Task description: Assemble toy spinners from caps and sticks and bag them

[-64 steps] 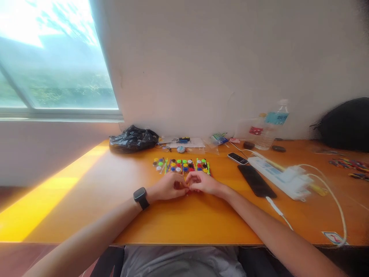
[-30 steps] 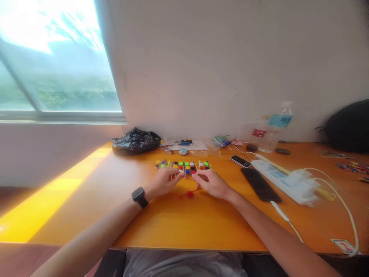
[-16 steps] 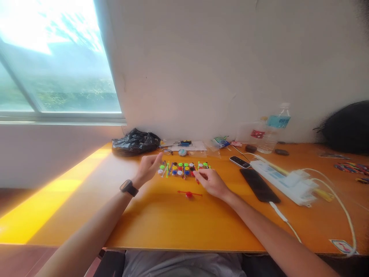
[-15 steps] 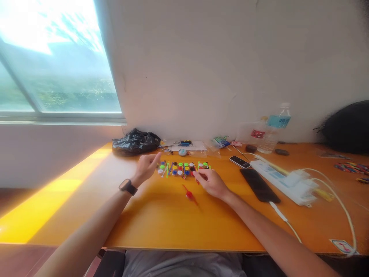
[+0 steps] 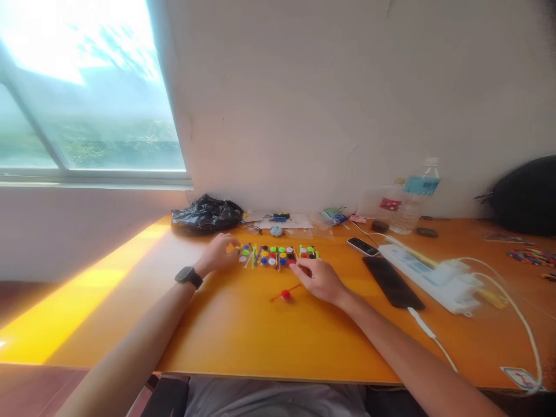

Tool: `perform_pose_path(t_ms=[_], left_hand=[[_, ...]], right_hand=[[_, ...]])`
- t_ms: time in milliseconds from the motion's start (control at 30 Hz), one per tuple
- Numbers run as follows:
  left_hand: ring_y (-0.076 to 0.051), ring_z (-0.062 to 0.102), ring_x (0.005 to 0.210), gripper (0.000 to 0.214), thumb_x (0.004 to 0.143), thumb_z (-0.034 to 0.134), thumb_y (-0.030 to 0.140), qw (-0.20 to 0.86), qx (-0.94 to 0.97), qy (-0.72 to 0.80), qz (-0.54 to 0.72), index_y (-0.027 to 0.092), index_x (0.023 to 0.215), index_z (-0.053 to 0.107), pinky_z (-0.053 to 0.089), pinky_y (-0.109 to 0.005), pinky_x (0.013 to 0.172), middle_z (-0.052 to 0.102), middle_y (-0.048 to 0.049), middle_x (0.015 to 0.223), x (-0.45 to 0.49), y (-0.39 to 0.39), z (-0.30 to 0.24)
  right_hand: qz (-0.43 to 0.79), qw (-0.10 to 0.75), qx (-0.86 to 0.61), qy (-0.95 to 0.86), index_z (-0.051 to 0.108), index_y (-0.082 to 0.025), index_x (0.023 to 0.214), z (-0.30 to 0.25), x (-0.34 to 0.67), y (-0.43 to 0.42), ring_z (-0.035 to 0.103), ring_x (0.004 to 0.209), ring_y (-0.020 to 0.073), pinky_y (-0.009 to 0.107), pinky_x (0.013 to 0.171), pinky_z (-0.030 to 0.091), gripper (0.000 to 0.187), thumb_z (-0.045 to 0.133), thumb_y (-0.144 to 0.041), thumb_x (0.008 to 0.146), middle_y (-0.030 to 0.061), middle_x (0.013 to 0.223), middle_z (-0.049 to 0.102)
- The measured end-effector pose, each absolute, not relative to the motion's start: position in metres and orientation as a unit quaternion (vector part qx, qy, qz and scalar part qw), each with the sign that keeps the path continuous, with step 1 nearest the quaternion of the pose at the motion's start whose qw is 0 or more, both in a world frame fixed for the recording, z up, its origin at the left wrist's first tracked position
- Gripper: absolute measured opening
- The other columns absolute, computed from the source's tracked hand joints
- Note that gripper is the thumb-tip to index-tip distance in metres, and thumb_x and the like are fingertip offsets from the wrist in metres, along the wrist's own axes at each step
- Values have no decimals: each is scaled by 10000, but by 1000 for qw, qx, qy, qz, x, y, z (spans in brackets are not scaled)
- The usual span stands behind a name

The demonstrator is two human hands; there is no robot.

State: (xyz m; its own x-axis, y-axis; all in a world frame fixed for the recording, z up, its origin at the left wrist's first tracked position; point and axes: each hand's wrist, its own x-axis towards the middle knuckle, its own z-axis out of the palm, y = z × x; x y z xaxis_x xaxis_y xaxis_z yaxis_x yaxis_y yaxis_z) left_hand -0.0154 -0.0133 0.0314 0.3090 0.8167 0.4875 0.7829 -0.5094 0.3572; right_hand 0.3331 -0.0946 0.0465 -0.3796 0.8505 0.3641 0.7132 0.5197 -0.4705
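A small red spinner-like piece (image 5: pixel 285 295) with a thin stick through it lies on the orange table, its stick blurred. Past it runs a close row of small round coloured pieces (image 5: pixel 273 255), with thin sticks standing or lying between them. At the row's left end, my left hand (image 5: pixel 219 252) has bent fingers apart from the thumb, with nothing visible in it. My right hand (image 5: pixel 320 279) is closed near the row's right half, fingertips beside a red piece. Whether it pinches something is hidden.
Behind the row are a black plastic bag (image 5: pixel 207 214), a tape measure-like disc (image 5: pixel 276 231) and plastic packets (image 5: pixel 334 216). To the right lie a black phone (image 5: pixel 392 282), a small handheld device (image 5: pixel 362 246), a white power strip (image 5: pixel 425 278) with cables, and bottles (image 5: pixel 408 202).
The red piece's stick has turned to another angle. My left hand has lowered its raised thumb and bent its fingers toward the row. My right hand has shifted only slightly.
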Motion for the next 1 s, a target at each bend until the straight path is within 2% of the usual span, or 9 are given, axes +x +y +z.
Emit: perform_pose_path(t_ms=[500, 833, 1000], left_hand=[[-216, 591, 845, 168, 872, 652, 302, 37, 835, 445, 322, 214, 837, 791, 453, -347, 830, 732, -64, 901, 0, -26, 39], [-250, 568, 989, 247, 972, 571, 316, -1, 838, 443, 320, 233, 974, 804, 471, -376, 877, 684, -81, 1035, 32, -34, 27], [-267, 526, 987, 275, 1003, 542, 278, -27, 849, 437, 296, 268, 1015, 817, 453, -397, 867, 684, -88, 1053, 40, -36, 26]], right_hand=[[121, 273, -462, -835, 506, -210, 668, 48, 333, -97, 447, 556, 143, 294, 576, 262, 458, 465, -490, 1029, -11, 592, 508], [126, 273, -460, -836, 495, -211, 660, 49, 331, -99, 441, 554, 143, 296, 570, 259, 454, 479, -486, 1021, -14, 586, 493], [116, 268, -465, -836, 476, -209, 663, 49, 332, -99, 444, 558, 142, 297, 575, 258, 459, 469, -488, 1028, -12, 591, 499]])
